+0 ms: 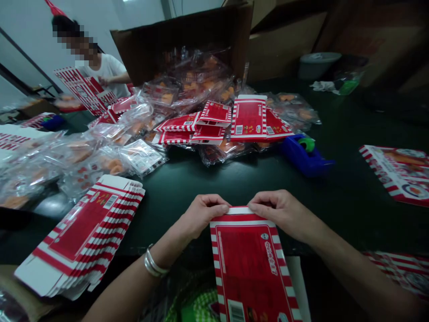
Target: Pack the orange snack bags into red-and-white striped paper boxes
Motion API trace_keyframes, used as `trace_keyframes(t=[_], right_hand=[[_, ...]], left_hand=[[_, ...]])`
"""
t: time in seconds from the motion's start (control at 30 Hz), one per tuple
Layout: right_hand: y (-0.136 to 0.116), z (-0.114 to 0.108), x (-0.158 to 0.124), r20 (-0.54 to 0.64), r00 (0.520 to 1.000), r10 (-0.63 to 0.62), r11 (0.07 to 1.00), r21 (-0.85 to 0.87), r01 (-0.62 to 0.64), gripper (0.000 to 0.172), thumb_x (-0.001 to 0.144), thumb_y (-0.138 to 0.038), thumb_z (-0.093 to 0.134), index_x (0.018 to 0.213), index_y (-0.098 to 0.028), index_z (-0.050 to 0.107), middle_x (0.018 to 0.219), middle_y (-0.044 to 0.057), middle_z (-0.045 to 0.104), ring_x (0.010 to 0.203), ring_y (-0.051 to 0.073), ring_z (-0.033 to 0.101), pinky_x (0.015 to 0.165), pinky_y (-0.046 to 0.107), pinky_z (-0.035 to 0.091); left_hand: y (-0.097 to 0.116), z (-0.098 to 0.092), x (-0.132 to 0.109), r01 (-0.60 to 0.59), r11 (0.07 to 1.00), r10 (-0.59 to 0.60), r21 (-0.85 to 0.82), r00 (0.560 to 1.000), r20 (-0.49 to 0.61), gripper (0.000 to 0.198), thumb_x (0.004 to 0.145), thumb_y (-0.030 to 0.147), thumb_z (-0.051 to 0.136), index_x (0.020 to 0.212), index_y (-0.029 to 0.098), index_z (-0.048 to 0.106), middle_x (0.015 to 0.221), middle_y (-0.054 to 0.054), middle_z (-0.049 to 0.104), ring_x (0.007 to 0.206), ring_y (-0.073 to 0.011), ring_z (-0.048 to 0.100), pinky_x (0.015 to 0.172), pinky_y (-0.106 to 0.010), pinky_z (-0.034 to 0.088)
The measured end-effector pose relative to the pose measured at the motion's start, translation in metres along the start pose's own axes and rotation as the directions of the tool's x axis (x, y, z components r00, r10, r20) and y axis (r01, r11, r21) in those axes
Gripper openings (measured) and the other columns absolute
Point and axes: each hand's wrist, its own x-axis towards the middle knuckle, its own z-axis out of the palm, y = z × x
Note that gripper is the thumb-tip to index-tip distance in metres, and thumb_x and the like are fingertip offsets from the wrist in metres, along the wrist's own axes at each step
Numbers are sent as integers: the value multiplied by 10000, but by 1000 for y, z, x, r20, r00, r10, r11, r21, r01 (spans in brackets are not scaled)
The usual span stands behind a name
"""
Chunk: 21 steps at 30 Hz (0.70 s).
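A red box with red-and-white striped edges (248, 264) hangs over the near table edge, its barcode end toward me. My left hand (204, 212) pinches the left part of the box's far end between thumb and fingers. On the right part of that same end, my right hand (278, 210) also has thumb and fingers closed. A white strip with a red edge shows between the two thumbs. To the left lies a fanned stack of flattened boxes (83, 228) in the same print.
Bagged orange pieces (191, 85) are heaped at the back, with several red boxes (250, 117) on top. A blue tape dispenser (303, 156) stands right of them. One printed carton (402, 172) lies far right. Another person (103, 74) holds a striped box at the back left.
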Motion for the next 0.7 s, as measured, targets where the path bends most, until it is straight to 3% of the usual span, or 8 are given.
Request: trace_keyframes(t=[0.17, 0.3, 0.37, 0.43, 0.53, 0.7], right_hand=[[-2, 25, -14, -147, 975, -166, 977, -161, 142, 273, 886, -352, 496, 759, -195, 681, 711, 10, 693, 639, 154, 627, 559, 244, 456], [4, 36, -29, -145, 954, -263, 957, -166, 239, 298, 923, -393, 474, 1017, -214, 693, 1024, 51, 709, 946, 196, 655, 834, 288, 494], [5, 31, -27, -82, 978, -193, 980, -71, 187, 333, 897, -438, 513, 1071, -213, 687, 1084, 71, 701, 998, 222, 649, 875, 321, 497], [4, 22, -20, 50, 998, -47, 993, 109, 42, 385, 873, -499, 532, 1062, -205, 692, 1022, 78, 723, 908, 224, 676, 785, 321, 533], [-2, 7, -5, 173, 980, 102, 950, 275, -147, 387, 797, -533, 616, 958, -195, 714, 847, 53, 735, 742, 196, 683, 651, 288, 545], [-22, -10, 12, 279, 951, 136, 978, 114, -174, 314, 711, -498, 680, 711, -185, 701, 710, 37, 711, 676, 189, 671, 613, 289, 543]], left_hand=[[-2, -8, -9, -23, 999, 24, 48, 1000, -6, 202, 611, 299, 776, 670, 123, 695, 587, 15, 610, 542, -83, 480, 564, -217, 362], [-16, -11, -21, -35, 999, 34, -8, 996, -81, 271, 652, 372, 764, 751, 125, 709, 668, -3, 635, 595, -100, 501, 593, -226, 379], [-20, -12, -24, -65, 998, 62, -22, 991, -117, 286, 669, 398, 753, 732, 126, 690, 667, 0, 625, 601, -100, 497, 601, -228, 379], [-20, -13, -26, -100, 995, 98, -6, 986, -138, 284, 677, 395, 749, 690, 125, 660, 647, 8, 607, 595, -95, 486, 600, -226, 372], [-15, -16, -27, -123, 992, 127, 33, 984, -129, 272, 672, 371, 758, 671, 124, 644, 628, 17, 593, 584, -90, 476, 596, -224, 365], [-12, -20, -24, -99, 995, 99, 10, 992, -82, 282, 650, 369, 777, 644, 123, 639, 610, 17, 606, 566, -87, 482, 592, -223, 373]])
